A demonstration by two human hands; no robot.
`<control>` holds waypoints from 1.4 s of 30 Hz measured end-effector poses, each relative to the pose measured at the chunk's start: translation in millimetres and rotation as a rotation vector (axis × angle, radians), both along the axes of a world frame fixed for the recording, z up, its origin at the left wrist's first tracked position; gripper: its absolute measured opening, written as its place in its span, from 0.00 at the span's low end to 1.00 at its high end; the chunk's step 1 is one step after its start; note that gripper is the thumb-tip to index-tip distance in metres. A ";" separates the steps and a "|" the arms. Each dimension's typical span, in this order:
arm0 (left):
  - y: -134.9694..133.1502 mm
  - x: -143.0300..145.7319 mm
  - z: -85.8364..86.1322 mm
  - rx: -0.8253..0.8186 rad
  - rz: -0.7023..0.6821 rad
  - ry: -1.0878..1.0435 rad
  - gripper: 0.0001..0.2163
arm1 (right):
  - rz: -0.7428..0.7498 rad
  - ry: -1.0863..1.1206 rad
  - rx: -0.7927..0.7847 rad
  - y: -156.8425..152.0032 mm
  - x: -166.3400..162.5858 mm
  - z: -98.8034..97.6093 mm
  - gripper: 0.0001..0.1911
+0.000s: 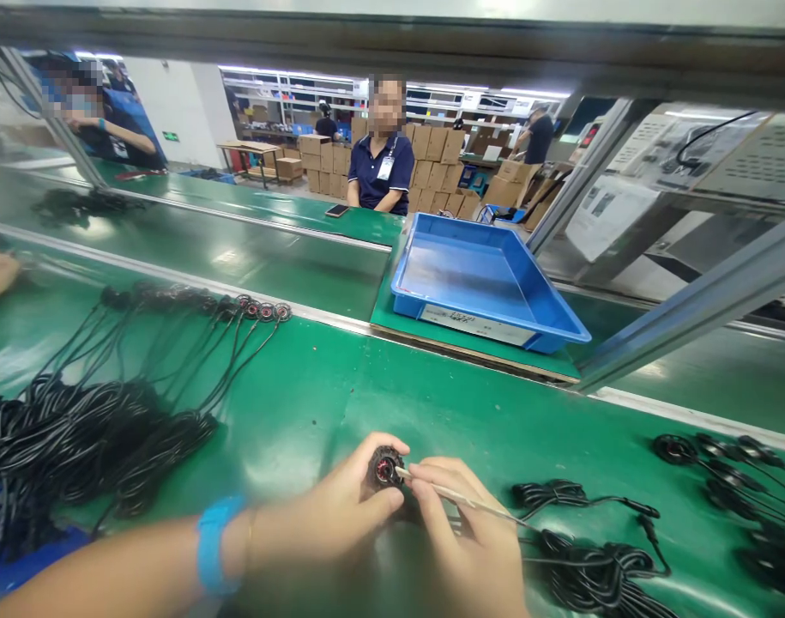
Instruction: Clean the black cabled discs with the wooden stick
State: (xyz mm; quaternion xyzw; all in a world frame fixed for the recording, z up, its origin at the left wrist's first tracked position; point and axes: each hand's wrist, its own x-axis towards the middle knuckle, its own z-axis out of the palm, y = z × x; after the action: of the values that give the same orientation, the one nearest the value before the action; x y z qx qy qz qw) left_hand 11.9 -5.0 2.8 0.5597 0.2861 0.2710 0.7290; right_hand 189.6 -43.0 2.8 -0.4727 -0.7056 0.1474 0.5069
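Note:
My left hand (341, 515) is closed around a small round black part with a red centre (385, 468), held just above the green bench. My right hand (462, 541) pinches a thin pale stick (456, 495) whose tip touches the part's face. A black cable runs from the part to a coiled bundle (591, 558) to the right of my hands. A blue band sits on my left wrist (215, 541).
A large heap of black cabled parts (89, 429) lies at left, with a row of round heads (256, 309) near the belt edge. More round parts (720, 468) lie at right. A blue tray (482, 283) stands beyond the belt. A seated person (383, 167) faces me.

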 end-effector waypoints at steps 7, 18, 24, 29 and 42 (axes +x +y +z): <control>2.2 3.7 -0.2 0.001 0.015 0.053 0.12 | 0.006 0.006 0.026 -2.9 -1.0 -4.5 0.11; -2.2 3.0 2.4 0.093 0.044 0.203 0.13 | -0.024 -0.012 0.053 -3.3 -8.9 -9.6 0.13; 0.2 1.3 6.4 0.266 -0.007 0.237 0.11 | 0.068 0.051 -0.127 7.1 -4.4 1.8 0.07; 1.1 4.3 3.4 0.236 -0.017 0.242 0.07 | 0.234 -0.040 -0.130 15.3 -0.2 8.0 0.08; 10.1 5.0 -1.4 -0.080 -0.096 0.135 0.12 | 0.143 -0.051 -0.052 14.6 12.3 12.7 0.07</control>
State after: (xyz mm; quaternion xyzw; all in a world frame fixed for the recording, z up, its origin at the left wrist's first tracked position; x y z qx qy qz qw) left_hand 16.9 5.1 1.4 0.5603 0.3180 0.1858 0.7419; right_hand 201.9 -28.4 15.5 -0.4377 -0.7462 0.1894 0.4646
